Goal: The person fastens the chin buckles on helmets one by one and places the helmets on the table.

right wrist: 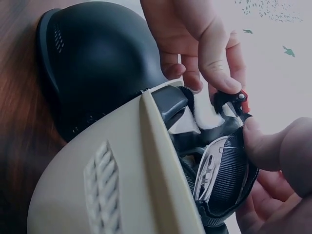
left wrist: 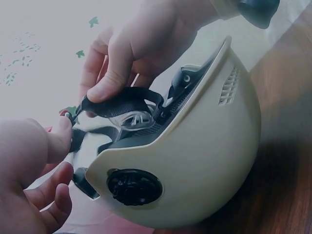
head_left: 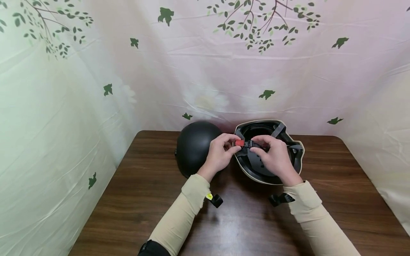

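Observation:
A cream helmet [head_left: 257, 165] lies upside down, its black padded inside facing up. Above its opening, my left hand [head_left: 219, 153] pinches the red part of a chin-strap buckle [head_left: 239, 143] between thumb and fingers. My right hand [head_left: 273, 154] pinches the black end of the buckle, where the strap [left wrist: 124, 102] runs in. The two buckle parts are in line and close together; whether they are latched I cannot tell. In the left wrist view a black dial [left wrist: 135, 187] shows on the cream shell. Clear plastic [right wrist: 210, 168] sits beside the strap in the right wrist view.
A black helmet [head_left: 195, 149] stands dome up, left of the cream one and close against it. Both are at the far edge of the brown wooden table [head_left: 153, 177]. A patterned cloth [head_left: 205, 78] hangs right behind that edge.

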Demonstrator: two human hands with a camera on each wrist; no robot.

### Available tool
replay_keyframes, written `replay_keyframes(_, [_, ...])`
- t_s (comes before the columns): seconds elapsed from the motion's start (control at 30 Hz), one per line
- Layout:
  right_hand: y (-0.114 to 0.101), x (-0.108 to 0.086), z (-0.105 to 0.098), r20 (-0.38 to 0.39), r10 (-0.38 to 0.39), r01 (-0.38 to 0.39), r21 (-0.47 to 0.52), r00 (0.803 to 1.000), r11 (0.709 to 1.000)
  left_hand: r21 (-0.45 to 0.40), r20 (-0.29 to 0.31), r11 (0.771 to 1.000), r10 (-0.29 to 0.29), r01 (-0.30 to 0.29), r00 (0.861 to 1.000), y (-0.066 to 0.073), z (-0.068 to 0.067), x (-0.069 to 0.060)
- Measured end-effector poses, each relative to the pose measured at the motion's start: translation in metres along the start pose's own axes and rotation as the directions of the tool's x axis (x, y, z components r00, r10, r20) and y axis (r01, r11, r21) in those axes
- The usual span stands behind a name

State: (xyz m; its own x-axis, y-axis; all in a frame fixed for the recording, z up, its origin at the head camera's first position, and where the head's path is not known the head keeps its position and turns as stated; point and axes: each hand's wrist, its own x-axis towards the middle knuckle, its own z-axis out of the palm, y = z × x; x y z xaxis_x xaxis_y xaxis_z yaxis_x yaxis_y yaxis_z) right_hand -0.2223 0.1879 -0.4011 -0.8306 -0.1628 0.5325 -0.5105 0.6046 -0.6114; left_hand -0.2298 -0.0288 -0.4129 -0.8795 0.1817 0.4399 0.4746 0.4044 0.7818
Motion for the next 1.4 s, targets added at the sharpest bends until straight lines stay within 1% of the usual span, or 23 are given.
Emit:
replay_keyframes(0.2, [-0.001,-0.001,0.002,-0.004,0.001,-0.001,-0.020,1.000,1.000,0.012,-0.006,1.000,-0.006,0.006,1.000,0.001,0.003,0.000])
replay_keyframes(0.4, [-0.003,-0.001,0.004,-0.008,0.007,-0.007,-0.011,1.000,1.000,0.009,-0.013,1.000,-0.006,0.006,1.000,0.000,0.006,-0.001])
replay_keyframes(0.6, [-0.006,-0.003,0.007,-0.038,0.018,-0.018,0.006,0.999,1.000,0.002,-0.029,1.000,-0.002,0.002,1.000,-0.001,0.011,-0.002])
replay_keyframes(0.7, [-0.007,-0.004,0.011,-0.049,0.017,-0.017,-0.008,0.999,1.000,0.007,-0.035,1.000,-0.003,0.003,0.999,0.000,0.013,-0.003])
replay_keyframes(0.87, [-0.007,-0.005,0.015,-0.074,0.014,-0.016,-0.025,0.997,1.000,0.017,-0.044,1.000,0.018,-0.017,0.999,0.001,0.015,-0.003])
replay_keyframes(0.97, [-0.007,-0.004,0.014,-0.071,0.014,-0.015,-0.021,0.997,1.000,0.008,-0.036,0.999,0.032,-0.032,0.999,0.000,0.015,-0.002])
replay_keyframes(1.1, [-0.005,-0.005,0.011,-0.042,-0.004,0.003,-0.011,0.999,1.000,0.016,-0.018,0.999,0.044,-0.043,0.999,-0.002,0.013,-0.002])
replay_keyframes(1.27, [-0.001,-0.008,0.005,-0.016,-0.040,0.040,-0.002,0.999,0.999,0.011,0.008,0.999,0.030,-0.030,1.000,-0.004,0.010,-0.003])
replay_keyframes(1.4, [0.000,-0.008,0.002,-0.011,-0.060,0.060,-0.031,0.998,0.998,-0.002,0.016,1.000,0.028,-0.028,0.999,-0.005,0.010,-0.004])
